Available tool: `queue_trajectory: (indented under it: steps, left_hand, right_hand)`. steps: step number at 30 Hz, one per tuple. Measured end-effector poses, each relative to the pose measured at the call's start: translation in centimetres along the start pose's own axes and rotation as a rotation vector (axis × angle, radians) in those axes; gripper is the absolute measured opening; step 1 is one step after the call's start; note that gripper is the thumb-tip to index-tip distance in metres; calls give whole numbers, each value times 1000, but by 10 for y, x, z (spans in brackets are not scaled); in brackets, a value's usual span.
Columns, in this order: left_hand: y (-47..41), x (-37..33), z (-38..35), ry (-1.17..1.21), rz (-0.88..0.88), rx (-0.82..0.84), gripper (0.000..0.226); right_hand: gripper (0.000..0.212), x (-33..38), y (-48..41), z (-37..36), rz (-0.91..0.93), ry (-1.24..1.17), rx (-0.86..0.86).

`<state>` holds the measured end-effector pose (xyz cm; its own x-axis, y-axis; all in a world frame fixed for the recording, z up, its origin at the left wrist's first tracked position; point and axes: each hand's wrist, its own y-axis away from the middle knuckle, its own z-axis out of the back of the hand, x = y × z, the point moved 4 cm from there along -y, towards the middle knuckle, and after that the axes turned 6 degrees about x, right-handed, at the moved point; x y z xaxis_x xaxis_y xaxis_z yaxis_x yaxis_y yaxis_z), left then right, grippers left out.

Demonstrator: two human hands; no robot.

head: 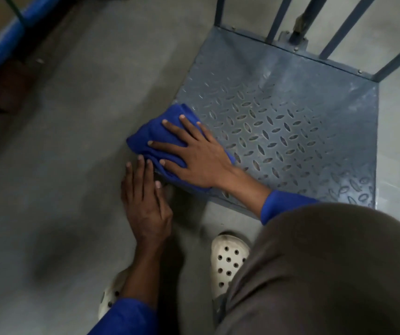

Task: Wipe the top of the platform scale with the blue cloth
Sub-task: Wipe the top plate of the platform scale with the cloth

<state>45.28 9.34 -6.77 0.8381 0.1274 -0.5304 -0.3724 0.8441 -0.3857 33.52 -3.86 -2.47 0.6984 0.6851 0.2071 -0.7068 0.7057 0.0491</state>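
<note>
The platform scale (pixel 291 122) is a grey-blue chequer-plate deck lying low on the floor, at the centre right of the head view. A bunched blue cloth (pixel 155 131) sits on its near left corner and hangs over the left edge. My right hand (pixel 194 153) lies flat on the cloth with fingers spread, pressing it onto the plate. My left hand (pixel 145 201) rests just off the scale's left corner, fingers straight and together, fingertips touching the cloth's lower edge. It holds nothing.
Blue metal uprights (pixel 346 25) rise from the scale's far edge. Grey concrete floor (pixel 61 165) lies to the left. My two white perforated clogs (pixel 228 259) and a brown trouser knee (pixel 327 274) fill the bottom right. Blue-edged objects (pixel 8 37) line the far left.
</note>
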Motion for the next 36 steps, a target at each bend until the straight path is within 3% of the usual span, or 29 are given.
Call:
queue_trajectory:
  steps: [3,7,9,13,16,25,29,33,36]
  left_hand:
    - [-4,-14,-2,-94,15,30,48]
    - [-20,-46,-16,-189,-10,185,55]
    - [-34,-55,-21,-181,27,217,58]
    - [-49,-57,-25,-120,65,206,55]
    - [-53,-61,-30,-125,74,201,56]
    - [-67,-66,-39,-146,91,208,60]
    - [-66,-66,-40,-138,77,207,60]
    - [-67,-67,-40,-123,76,191,57]
    - [-65,-67,-36,-25,57,88,49]
  right_hand:
    - [56,-11,-25,3,144,21,44]
    - [70,-69,-66,30,-87,-91,51]
    - [71,-85,-76,35,-111,-80,50]
    - [61,-64,-76,25,155,30,76]
    - [59,-66,-85,22,229,44,74]
    - [71,-195,-201,57,-42,71,26]
    - [60,-238,-227,66,-124,102,-24]
    - [67,-218,-217,58,-177,70,-16]
    - [67,-177,-190,48,-137,48,19]
